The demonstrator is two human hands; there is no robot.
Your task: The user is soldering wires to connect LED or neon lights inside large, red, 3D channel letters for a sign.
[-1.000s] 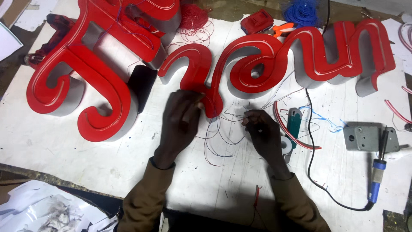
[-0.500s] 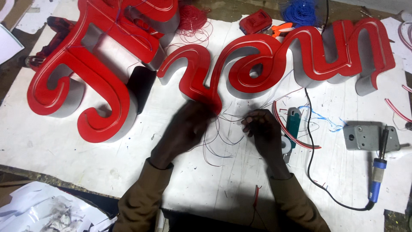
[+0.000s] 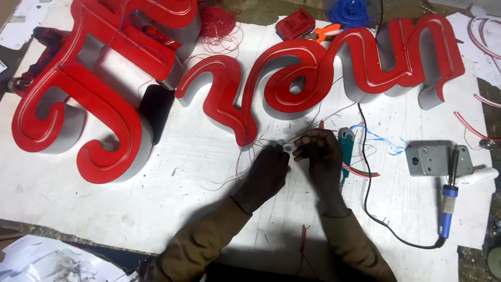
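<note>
While both hands met just below the tail of the red sign letter (image 3: pixel 229 112), the left hand (image 3: pixel 269 169) and right hand (image 3: pixel 318 154) pinched thin wires (image 3: pixel 276 142) between closed fingertips, best kept taut and twisted evenly.

Beside the glossy red script sign letters (image 3: pixel 313 78) with grey sides on the white table (image 3: pixel 172 198) lie thin red wires (image 3: pixel 216 28), a blue wire coil (image 3: pixel 349 11), a blue-handled soldering iron (image 3: pixel 448 209), and a grey metal box (image 3: pixel 436 159).
</note>
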